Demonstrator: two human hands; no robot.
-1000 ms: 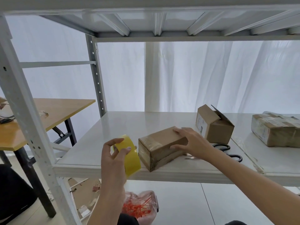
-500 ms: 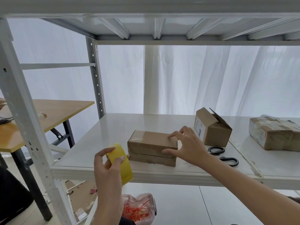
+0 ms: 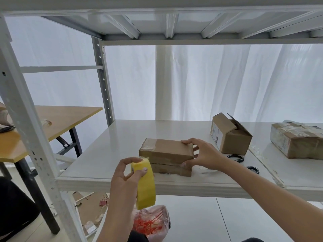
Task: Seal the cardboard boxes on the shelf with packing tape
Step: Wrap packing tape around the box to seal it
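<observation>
Left hand (image 3: 125,179) grips a yellow packing tape roll (image 3: 146,184); right hand (image 3: 204,154) clasps a flat cardboard box (image 3: 166,151).
Its fingers curl round the box's right end; the box lies flat near the white shelf's (image 3: 104,163) front edge, the roll just before it. Rightward sit an open-flapped box (image 3: 230,138), black scissors (image 3: 236,158) and a taped box (image 3: 297,142).
</observation>
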